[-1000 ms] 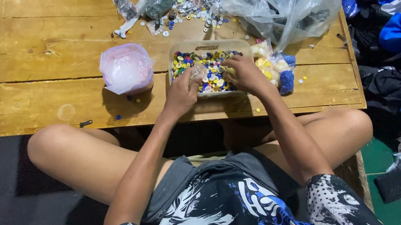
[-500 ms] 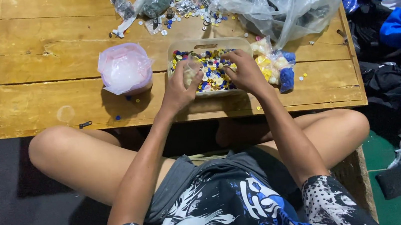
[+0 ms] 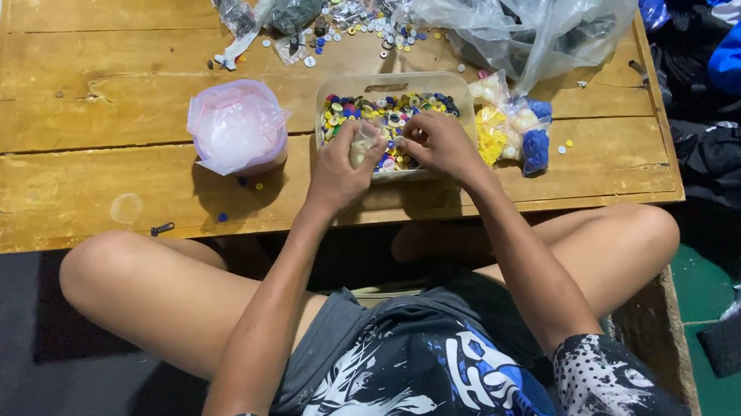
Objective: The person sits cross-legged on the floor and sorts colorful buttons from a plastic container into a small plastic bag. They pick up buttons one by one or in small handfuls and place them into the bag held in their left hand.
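Wooden table (image 3: 108, 187), plank top, seen from above with the person sitting cross-legged at its near edge. Clear plastic tray (image 3: 391, 83) of mixed coloured buttons (image 3: 396, 107) sits near the front edge, both hands over its near half. Left hand (image 3: 340, 167) fingers curled shut around a small clear bag (image 3: 363, 141) with pale contents, held upright at the tray's near-left part, bag poking out above the thumb. Right hand (image 3: 439, 142) just beside it, fingers bent and pinched toward the bag's top; cannot tell if they actually grip the bag or a button, tips partly hidden. Hands nearly touching each other over the tray. Left of tray: round tub wrapped in pinkish plastic (image 3: 236, 128), just beside the left wrist area but apart from it. Right of tray: small packets of yellow, white and blue pieces (image 3: 510, 125), touching the tray's right wall. Behind the tray: loose buttons and small clear packets scattered (image 3: 339, 12), and a large crumpled clear plastic bag (image 3: 533, 4) at the back right. Pile of dark and blue clothes (image 3: 730, 55) on the floor to the right of the table.
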